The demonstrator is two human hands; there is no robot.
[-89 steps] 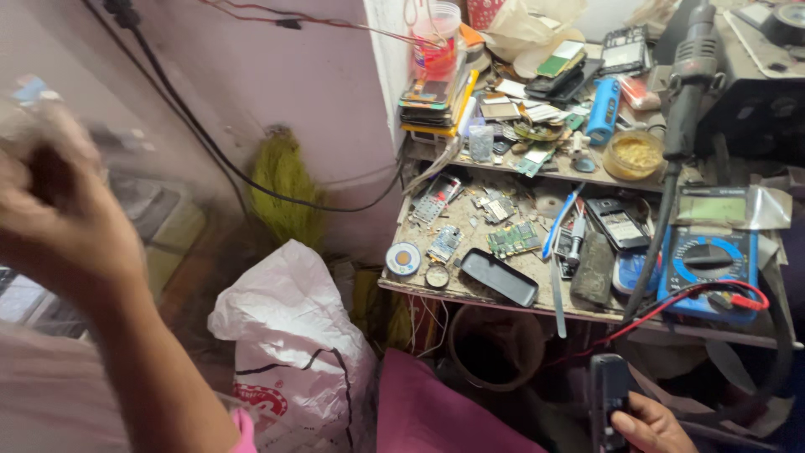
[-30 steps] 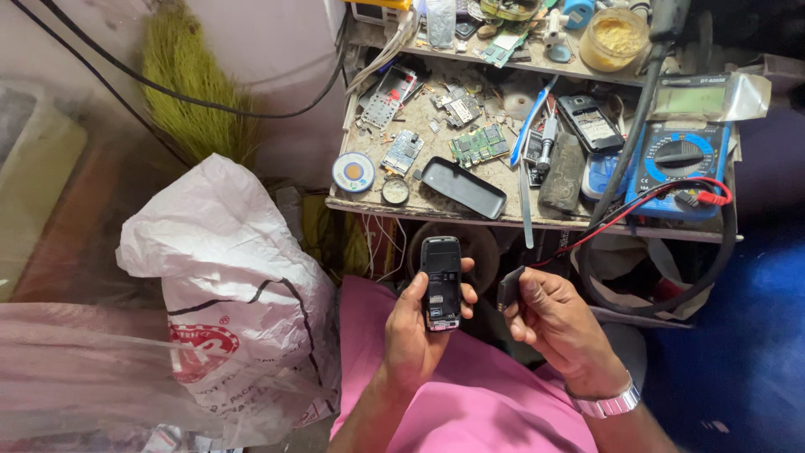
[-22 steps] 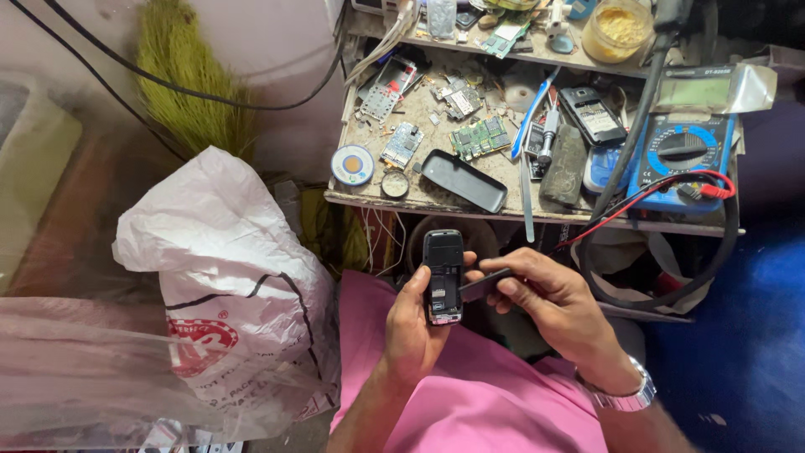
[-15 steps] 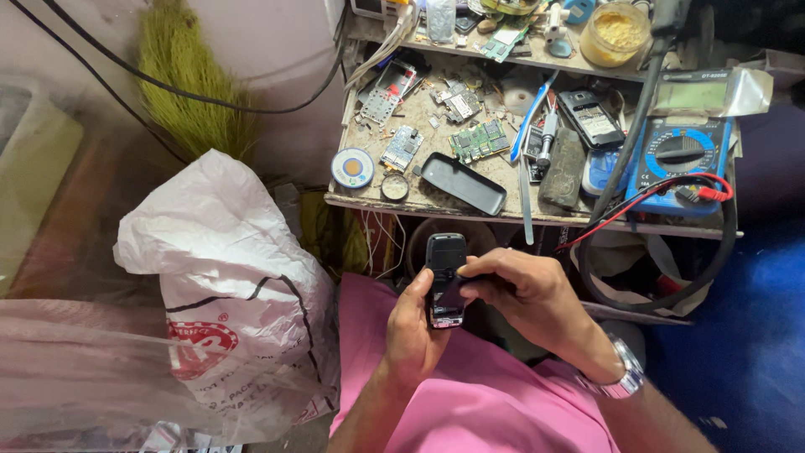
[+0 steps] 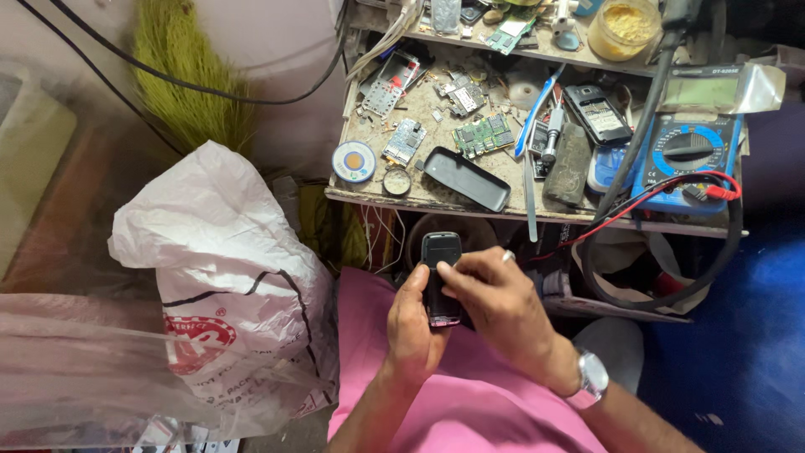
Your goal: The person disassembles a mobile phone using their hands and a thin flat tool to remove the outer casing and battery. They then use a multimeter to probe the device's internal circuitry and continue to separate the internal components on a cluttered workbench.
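A small black mobile phone point(image 5: 439, 252) is upright over my lap, in front of the workbench. My left hand point(image 5: 413, 327) cups it from below and the left, thumb along its side. From the right, my right hand point(image 5: 495, 302) covers the phone's lower half, fingertips pressing on its face. A ring shows on one right finger and a silver watch point(image 5: 592, 375) on that wrist. The phone's lower part is hidden under the fingers.
The wooden workbench point(image 5: 419, 197) carries circuit boards point(image 5: 482, 134), a black phone cover point(image 5: 466, 179), another phone point(image 5: 596, 113), a solder reel point(image 5: 353, 161), a blue multimeter point(image 5: 688, 155) with red and black leads, and a yellow jar point(image 5: 622, 25). A white plastic bag point(image 5: 218, 277) stands at the left.
My left hand came down from the far left and joined the right at the phone. The right hand then slid over the phone's front, and the view dropped toward my lap.
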